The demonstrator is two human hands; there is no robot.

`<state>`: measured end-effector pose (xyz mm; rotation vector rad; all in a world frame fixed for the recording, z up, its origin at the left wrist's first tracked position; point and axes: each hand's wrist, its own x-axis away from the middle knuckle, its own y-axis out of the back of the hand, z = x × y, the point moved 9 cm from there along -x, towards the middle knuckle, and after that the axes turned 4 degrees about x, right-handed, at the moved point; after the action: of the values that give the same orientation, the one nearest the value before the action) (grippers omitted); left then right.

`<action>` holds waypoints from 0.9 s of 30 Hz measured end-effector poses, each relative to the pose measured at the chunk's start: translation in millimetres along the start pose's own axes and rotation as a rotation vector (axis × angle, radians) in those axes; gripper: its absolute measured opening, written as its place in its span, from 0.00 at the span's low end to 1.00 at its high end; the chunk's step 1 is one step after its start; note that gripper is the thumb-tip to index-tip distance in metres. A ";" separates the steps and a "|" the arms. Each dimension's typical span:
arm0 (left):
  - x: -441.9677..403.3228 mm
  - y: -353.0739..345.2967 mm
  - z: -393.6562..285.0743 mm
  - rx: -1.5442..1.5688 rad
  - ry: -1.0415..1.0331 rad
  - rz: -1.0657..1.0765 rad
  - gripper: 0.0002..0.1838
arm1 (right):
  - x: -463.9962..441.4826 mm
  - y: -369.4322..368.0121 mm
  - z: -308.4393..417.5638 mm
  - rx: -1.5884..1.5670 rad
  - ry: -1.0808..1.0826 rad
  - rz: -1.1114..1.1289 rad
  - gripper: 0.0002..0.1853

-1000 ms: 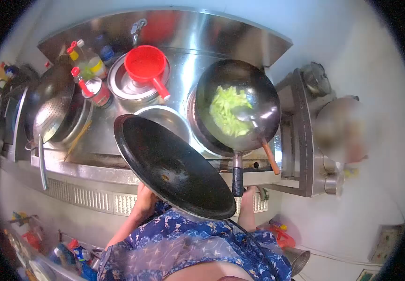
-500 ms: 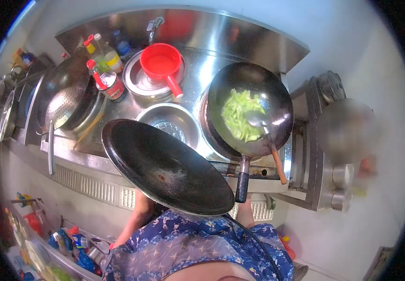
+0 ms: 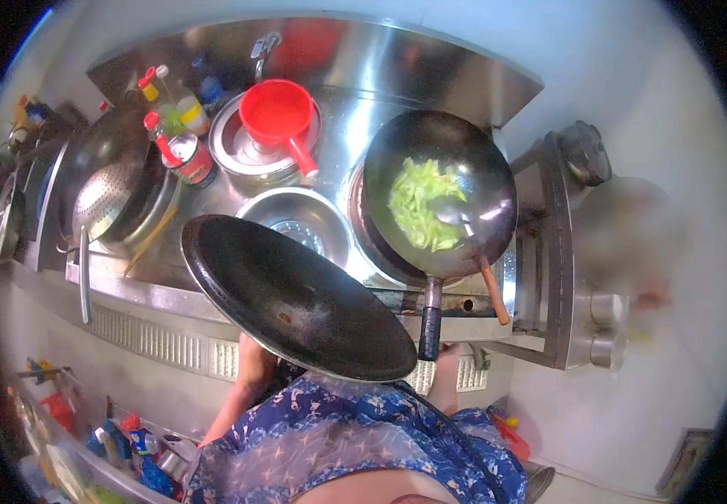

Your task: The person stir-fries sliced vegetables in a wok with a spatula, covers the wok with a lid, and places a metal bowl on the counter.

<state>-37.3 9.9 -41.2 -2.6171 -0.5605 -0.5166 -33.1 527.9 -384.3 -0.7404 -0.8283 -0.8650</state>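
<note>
A large black wok is held tilted in front of my body, over the counter's front edge, its dark inside facing up. My left arm reaches up beneath it. My left hand is hidden behind the wok, which appears held by it. My right hand shows in part just below and beside the dark grip of a second wok; its fingers cannot be made out. That second wok stands on the stove, with sliced green vegetables inside. A metal ladle with a wooden handle leans over its rim.
A red dipper rests on a metal pot. Near it are a steel basin, several sauce bottles and a perforated skimmer in another wok. A metal rack stands on the right.
The view has shifted slightly, moving the stove things a little left. A bit more of my right hand shows beside the second wok's grip. The held wok stays nearly in place.
</note>
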 end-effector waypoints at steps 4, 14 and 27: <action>0.7 0.5 -6.1 0.048 0.052 -0.010 0.24 | -14.1 116.2 130.9 -0.108 0.484 -0.482 0.31; -24.3 -6.7 23.1 0.298 0.136 0.153 0.22 | 205.7 -219.9 225.3 1.331 0.890 0.398 0.22; -25.6 -4.7 23.6 0.445 0.177 0.125 0.18 | 380.2 -338.2 228.6 2.391 1.128 0.279 0.20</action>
<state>-55.0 17.1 -70.6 -2.1442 -0.3977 -0.5099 -246.9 430.9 121.7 1.5941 -0.2016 0.3936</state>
